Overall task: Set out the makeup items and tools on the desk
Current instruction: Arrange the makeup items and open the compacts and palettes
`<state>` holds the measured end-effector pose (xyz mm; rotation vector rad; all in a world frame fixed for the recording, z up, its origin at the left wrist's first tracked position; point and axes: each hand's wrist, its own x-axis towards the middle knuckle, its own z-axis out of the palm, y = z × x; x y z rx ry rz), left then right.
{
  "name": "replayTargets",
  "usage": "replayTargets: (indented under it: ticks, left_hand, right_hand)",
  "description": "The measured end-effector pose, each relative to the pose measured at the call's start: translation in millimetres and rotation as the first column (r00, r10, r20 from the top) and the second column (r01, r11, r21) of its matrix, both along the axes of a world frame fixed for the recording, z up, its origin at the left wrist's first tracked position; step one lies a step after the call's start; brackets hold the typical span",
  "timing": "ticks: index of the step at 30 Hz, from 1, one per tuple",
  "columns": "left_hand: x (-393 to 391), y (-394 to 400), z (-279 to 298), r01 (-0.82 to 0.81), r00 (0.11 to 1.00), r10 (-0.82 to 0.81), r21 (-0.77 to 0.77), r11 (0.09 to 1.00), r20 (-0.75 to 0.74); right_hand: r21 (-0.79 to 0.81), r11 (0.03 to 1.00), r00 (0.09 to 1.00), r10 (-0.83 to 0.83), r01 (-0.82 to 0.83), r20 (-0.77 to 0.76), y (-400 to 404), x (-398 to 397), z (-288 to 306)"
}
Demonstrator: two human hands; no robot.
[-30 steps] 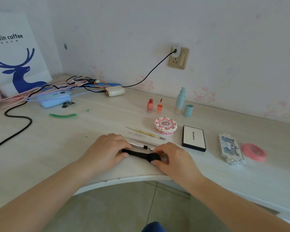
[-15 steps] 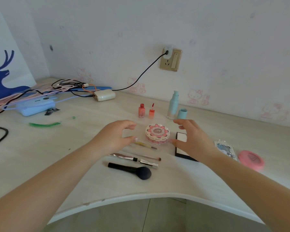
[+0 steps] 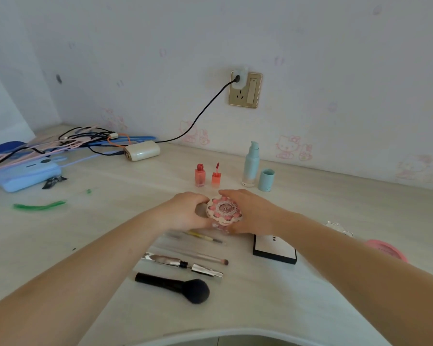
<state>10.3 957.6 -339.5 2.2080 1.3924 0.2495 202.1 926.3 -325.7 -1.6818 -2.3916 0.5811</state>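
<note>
Flower-shaped compact [image 3: 224,211] between both hands' fingers [image 3: 202,199]

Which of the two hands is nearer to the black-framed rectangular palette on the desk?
The right. The right hand holds the round flower compact just behind the black-framed palette. The left hand grips the compact's far side, farther from the palette.

The desk [image 3: 273,308] looks like pale matt wood-grain laminate; the powder brush [image 3: 175,287] has a matt black handle and soft dark bristles; the wand beside it [image 3: 183,265] is mirror-shiny metal; the black compact [image 3: 275,252] has a glossy rim; the lip tint bottles [image 3: 200,175] look translucent and glossy; the pump bottle [image 3: 251,164] looks smooth pale plastic.
</note>
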Motion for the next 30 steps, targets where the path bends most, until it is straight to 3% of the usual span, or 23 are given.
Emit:
replayTargets:
  ticks: [3,6,9,12,17,22,30]
  left_hand:
    - [0,-2,2,0.011,0.994,-0.009,-0.014,1.0,0.112]
    - [5,-13,12,0.04,0.92,0.007,-0.112,0.993,0.391]
    - [25,-32,26,0.063,0.707,0.162,-0.289,0.955,0.688]
    - [58,-51,37,0.13,0.51,0.313,-0.431,0.893,0.801]
    - [112,-77,48,0.308,0.288,0.433,-0.51,0.803,0.855]
    - [154,-98,59,0.368,0.219,0.474,-0.522,0.769,0.853]
    - [203,-117,66,0.284,0.248,0.511,-0.566,0.774,0.823]
  right_hand:
    - [0.024,0.999,0.997,-0.025,0.026,-0.077,-3,2,-1]
    - [-0.015,0.996,0.933,-0.088,0.089,-0.349,-16,9,8]
    - [-0.074,0.986,0.776,-0.165,0.152,-0.609,-29,21,22]
    - [-0.059,0.977,0.654,-0.181,0.203,-0.735,-42,29,37]
    - [0.01,0.965,0.638,-0.165,0.26,-0.752,-69,58,62]
    - [0.032,0.957,0.7,-0.188,0.289,-0.689,-88,90,78]
    - [0.014,0.929,0.68,-0.261,0.37,-0.685,-103,133,82]
